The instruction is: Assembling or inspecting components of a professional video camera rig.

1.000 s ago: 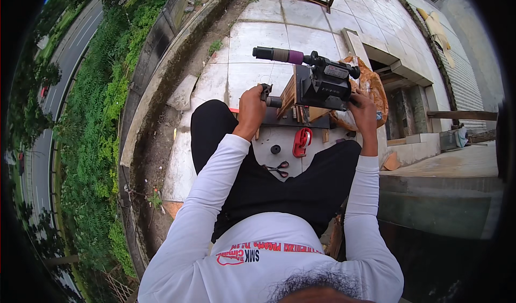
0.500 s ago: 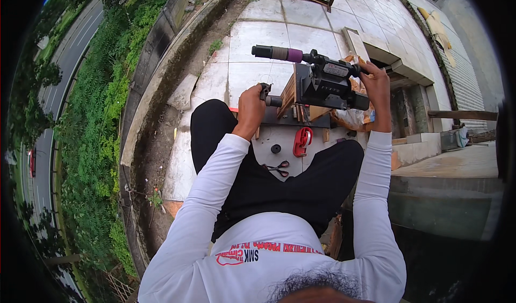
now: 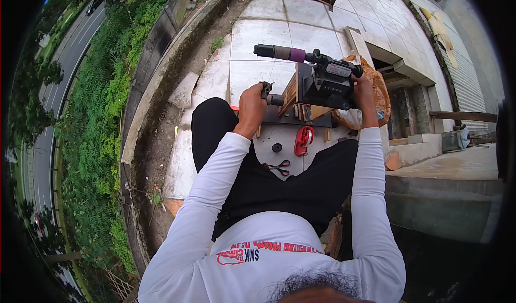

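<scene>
A black hand-crank winder (image 3: pixel 336 83) with a counter box stands on a wooden stand (image 3: pixel 289 92) in front of me. Its shaft runs left, carrying a purple and brown wound section (image 3: pixel 290 53). My right hand (image 3: pixel 365 94) is closed at the winder's right end, over what looks like the crank; the grip itself is hidden. My left hand (image 3: pixel 252 107) is closed around a small black part (image 3: pixel 266 89), left of the stand. Beside those fingers a short black cylinder (image 3: pixel 276 100) sticks out from the stand. A faint thin line rises from the left hand toward the shaft.
Between my knees lie a red tape dispenser (image 3: pixel 303 141), scissors (image 3: pixel 279 167) and a small black spool (image 3: pixel 277 148). An orange plastic bag (image 3: pixel 377 88) sits behind my right hand. A low wall (image 3: pixel 141 107) bounds the tiled floor at left; concrete ledges (image 3: pixel 411 69) stand at right.
My right hand has moved down and slightly left at the winder's end, uncovering more of the orange bag. The left hand stays in nearly the same place.
</scene>
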Tool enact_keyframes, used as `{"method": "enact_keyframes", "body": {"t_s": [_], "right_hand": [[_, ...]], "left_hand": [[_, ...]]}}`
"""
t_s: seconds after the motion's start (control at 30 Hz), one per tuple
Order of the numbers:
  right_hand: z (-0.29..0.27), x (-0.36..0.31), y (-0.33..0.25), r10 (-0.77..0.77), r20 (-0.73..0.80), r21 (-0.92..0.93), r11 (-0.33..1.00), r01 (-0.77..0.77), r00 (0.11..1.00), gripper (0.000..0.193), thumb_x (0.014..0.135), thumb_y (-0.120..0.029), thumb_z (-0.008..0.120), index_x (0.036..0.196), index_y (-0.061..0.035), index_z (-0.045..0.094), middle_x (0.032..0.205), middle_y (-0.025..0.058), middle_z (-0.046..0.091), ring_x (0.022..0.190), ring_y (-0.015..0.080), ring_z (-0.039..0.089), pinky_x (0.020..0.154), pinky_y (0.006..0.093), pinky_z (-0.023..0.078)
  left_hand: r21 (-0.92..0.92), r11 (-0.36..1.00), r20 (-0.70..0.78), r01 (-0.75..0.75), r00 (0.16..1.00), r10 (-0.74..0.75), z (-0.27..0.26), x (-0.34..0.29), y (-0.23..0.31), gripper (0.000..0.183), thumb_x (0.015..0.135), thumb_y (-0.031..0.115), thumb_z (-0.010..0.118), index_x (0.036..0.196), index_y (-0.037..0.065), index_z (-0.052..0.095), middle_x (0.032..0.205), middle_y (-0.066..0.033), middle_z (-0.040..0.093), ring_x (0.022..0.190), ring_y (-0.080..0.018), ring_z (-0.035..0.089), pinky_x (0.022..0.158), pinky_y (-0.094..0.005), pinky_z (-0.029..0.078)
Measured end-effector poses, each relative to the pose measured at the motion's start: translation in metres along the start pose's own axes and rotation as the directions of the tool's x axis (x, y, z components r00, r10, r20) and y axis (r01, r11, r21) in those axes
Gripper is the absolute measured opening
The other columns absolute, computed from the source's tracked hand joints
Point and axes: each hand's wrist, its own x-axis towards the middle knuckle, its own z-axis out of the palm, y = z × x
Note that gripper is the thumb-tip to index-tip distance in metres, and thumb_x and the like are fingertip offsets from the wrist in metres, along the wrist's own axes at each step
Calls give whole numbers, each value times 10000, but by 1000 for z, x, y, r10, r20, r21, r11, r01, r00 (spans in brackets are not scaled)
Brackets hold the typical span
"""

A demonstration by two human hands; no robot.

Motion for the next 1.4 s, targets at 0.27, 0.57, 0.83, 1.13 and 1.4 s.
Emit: {"method": "enact_keyframes", "body": {"t_s": [0.27, 0.57, 0.83, 1.13, 1.4], "right_hand": [[-4, -51, -3, 87, 51, 84, 992, -91, 995, 264, 848, -52, 752, 1104, -7, 793, 1159, 226, 775, 1140, 346, 745, 912, 392, 574], [-64, -68, -59, 2, -61, 68, 998, 2, 998, 311, 857, -84, 772, 1161, -29, 812, 1252, 222, 759, 1343, 337, 649, 1169, 408, 427], [-75, -14, -54, -119, -96, -76, 991, 112, 988, 294, 922, -145, 786, 1210, -91, 808, 1302, 188, 752, 1302, 288, 686, 1282, 488, 276], [-37, 37, -28, -40, -2, -2, 999, 40, 999, 219, 895, -138, 793, 1107, -99, 827, 1004, 149, 802, 956, 289, 783, 802, 392, 576], [0, -6, -19, 23, -15, -2, 1000, -23, 1000, 225, 862, -102, 769, 1080, -55, 808, 984, 200, 787, 897, 338, 782, 805, 408, 585]], "left_hand": [[-7, 1000, 4, 6, 1000, -6, 3, 0, -5, 142, 789, -111, 576, 907, -57, 634, 851, -313, 645, 850, -532, 630, 751, -549, 483], [-28, 1000, -6, -10, 1000, 10, 1, -1, -4, 171, 795, -110, 581, 937, -52, 658, 852, -307, 653, 841, -526, 636, 738, -542, 486], [-13, 1000, -20, -20, 1000, 20, 3, -2, -7, 176, 803, -106, 573, 939, -49, 670, 847, -312, 656, 834, -529, 642, 727, -546, 490], [4, 1000, -9, -10, 1000, 11, 5, -1, -7, 169, 802, -98, 574, 936, -50, 665, 854, -314, 659, 844, -532, 640, 739, -555, 490], [13, 1000, -8, -4, 1000, 4, 3, -2, -7, 147, 819, -93, 581, 932, -47, 664, 878, -308, 670, 857, -527, 647, 752, -553, 497]]}}
